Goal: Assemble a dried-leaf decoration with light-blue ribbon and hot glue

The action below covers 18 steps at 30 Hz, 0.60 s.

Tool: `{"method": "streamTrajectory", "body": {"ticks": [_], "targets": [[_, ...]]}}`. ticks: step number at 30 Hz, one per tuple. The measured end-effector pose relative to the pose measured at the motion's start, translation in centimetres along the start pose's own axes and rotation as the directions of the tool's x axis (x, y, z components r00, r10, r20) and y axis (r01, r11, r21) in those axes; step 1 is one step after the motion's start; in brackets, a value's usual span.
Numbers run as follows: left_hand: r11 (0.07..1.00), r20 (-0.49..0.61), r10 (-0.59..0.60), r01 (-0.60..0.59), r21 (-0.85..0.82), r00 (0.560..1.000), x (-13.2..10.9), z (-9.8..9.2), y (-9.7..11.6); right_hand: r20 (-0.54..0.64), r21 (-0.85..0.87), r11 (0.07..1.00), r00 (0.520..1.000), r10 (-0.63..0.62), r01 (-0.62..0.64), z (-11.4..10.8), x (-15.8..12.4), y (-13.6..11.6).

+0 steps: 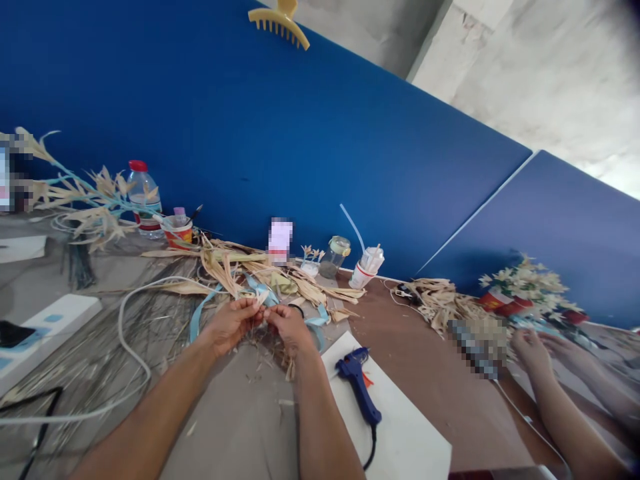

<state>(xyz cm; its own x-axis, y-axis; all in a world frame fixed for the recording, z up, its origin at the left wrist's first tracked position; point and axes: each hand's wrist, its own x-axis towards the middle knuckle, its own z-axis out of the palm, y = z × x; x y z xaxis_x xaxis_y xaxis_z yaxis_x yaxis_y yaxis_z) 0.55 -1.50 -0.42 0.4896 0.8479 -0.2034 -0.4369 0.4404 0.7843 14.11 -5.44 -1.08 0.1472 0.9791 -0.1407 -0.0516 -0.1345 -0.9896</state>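
Note:
My left hand (231, 325) and my right hand (289, 327) meet over the table, fingers pinched together on a small pale piece of dried husk (261, 298). A light blue ribbon (200, 312) curls under and around both hands. Behind them lies a heap of dried husk strips (240, 267). A blue glue gun (357, 383) rests on a white sheet (400, 427) just right of my right forearm.
A blue partition (300, 147) backs the table. Along it stand a water bottle (143, 197), a paper cup (177, 233), a glass jar (334, 256) and a cup with a straw (367, 263). A white cable (125, 333) loops at left. Another person's hands (533, 350) work at right.

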Motion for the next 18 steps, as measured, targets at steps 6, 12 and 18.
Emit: {"method": "streamTrajectory", "body": {"ticks": [6,12,18], "targets": [[0.998,0.049,-0.057,0.056,0.018,0.997,-0.12,0.04,-0.09,0.087,0.042,0.995,0.993,0.084,-0.088,-0.3,-0.43,-0.43],[0.994,0.017,-0.105,0.105,-0.005,0.994,-0.17,0.1,-0.12,0.075,0.036,0.991,0.99,0.123,-0.126,-0.36,-0.51,-0.56],[0.995,0.039,-0.091,0.092,-0.028,0.995,-0.12,0.0,-0.16,0.095,0.059,0.995,0.993,0.072,-0.078,-0.22,-0.73,-0.73]]}}
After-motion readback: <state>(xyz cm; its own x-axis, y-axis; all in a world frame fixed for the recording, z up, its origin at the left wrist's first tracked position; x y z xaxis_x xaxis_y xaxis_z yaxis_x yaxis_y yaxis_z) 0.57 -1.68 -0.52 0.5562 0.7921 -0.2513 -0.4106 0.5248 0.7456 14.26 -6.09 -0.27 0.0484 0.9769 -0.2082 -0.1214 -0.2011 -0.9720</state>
